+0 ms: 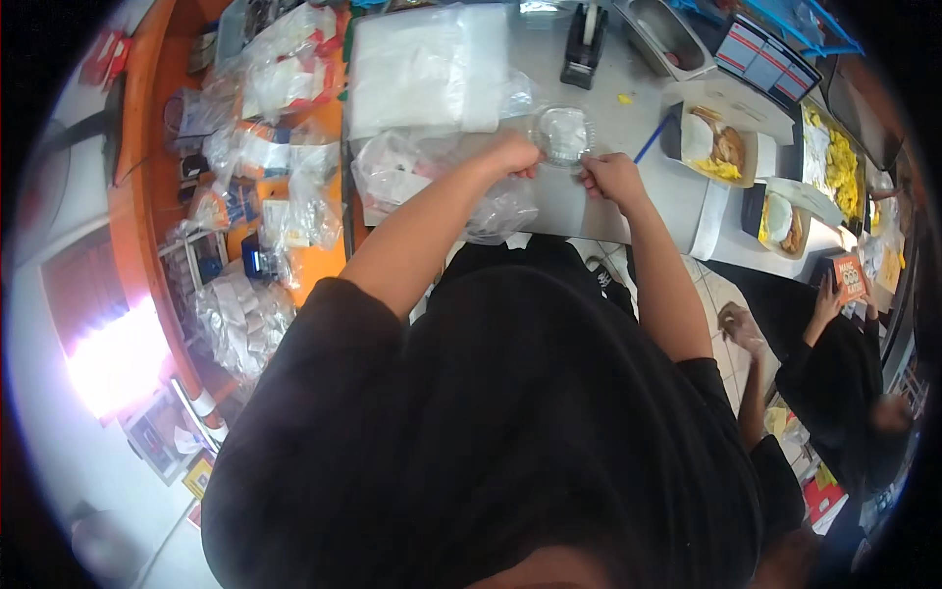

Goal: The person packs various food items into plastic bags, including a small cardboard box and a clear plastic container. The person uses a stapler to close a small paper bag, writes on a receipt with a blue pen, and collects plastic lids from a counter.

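A small clear plastic container (565, 135) with something white inside is before me on the steel counter (618, 132). The curled fingers of my left hand (517, 154) pinch its near left edge. At the near right edge, the fingertips of my right hand (612, 179) grip it too. Just left of the container, a crumpled clear plastic bag (397, 169) lies partly under my left forearm. Behind that bag is a thick stack of translucent plastic bags (427, 70).
A black tape dispenser (584, 48) stands beyond the container, near a steel pan (664, 37). To the right are a blue pen (652, 140), an open meal box (714, 147) and a second one (781, 221). A co-worker holds an orange box (846, 278); another person's gloved hand (742, 329) is close behind.
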`<action>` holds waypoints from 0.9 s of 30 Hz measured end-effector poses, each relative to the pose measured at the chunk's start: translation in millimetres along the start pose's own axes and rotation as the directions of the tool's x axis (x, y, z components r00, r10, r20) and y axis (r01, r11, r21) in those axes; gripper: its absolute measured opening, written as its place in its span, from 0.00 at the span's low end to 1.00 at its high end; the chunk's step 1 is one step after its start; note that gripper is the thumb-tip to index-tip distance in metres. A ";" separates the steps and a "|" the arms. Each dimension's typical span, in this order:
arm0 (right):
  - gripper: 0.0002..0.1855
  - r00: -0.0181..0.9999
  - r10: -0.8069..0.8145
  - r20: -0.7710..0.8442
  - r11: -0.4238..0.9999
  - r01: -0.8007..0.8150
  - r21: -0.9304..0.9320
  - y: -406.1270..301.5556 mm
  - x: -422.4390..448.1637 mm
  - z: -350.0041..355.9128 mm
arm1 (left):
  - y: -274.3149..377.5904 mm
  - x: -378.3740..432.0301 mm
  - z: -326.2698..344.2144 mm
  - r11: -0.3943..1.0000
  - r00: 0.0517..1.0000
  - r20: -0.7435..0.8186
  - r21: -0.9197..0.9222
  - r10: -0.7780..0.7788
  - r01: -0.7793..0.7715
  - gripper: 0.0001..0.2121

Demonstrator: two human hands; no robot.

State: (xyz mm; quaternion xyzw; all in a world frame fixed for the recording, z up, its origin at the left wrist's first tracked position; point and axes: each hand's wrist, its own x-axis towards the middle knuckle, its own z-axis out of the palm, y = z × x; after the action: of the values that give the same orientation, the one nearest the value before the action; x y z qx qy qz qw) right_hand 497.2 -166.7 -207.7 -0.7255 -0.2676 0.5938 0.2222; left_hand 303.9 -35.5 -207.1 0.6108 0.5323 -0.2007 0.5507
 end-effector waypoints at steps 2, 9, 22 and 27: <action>0.21 0.998 0.036 -0.061 0.998 -0.039 -0.051 -12.5 -4.0 2.4 | -1.0 -11.8 -8.0 0.997 0.998 -0.038 0.059 0.049 -0.047 0.20; 0.18 0.875 -0.155 -0.458 0.935 0.279 0.217 18.2 -64.7 -20.5 | -24.4 -196.5 -83.0 0.638 0.333 -0.571 0.757 0.750 -0.140 0.25; 0.10 0.662 -0.746 -0.064 0.662 0.729 -0.175 -147.4 -151.0 188.6 | -178.2 -214.3 -127.2 0.603 0.832 -0.420 -0.576 0.362 -0.553 0.08; 0.10 0.776 -0.628 -0.049 0.732 0.569 -0.375 -130.9 -154.9 200.0 | -203.5 -200.0 -132.4 0.335 0.910 -0.212 -0.880 0.357 -0.336 0.04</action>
State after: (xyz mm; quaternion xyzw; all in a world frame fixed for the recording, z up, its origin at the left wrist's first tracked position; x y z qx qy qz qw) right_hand 261.3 -167.6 -48.1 -0.6756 -0.5654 0.3693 0.2959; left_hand 10.8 -39.3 -92.9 0.3146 0.4077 0.2324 0.8251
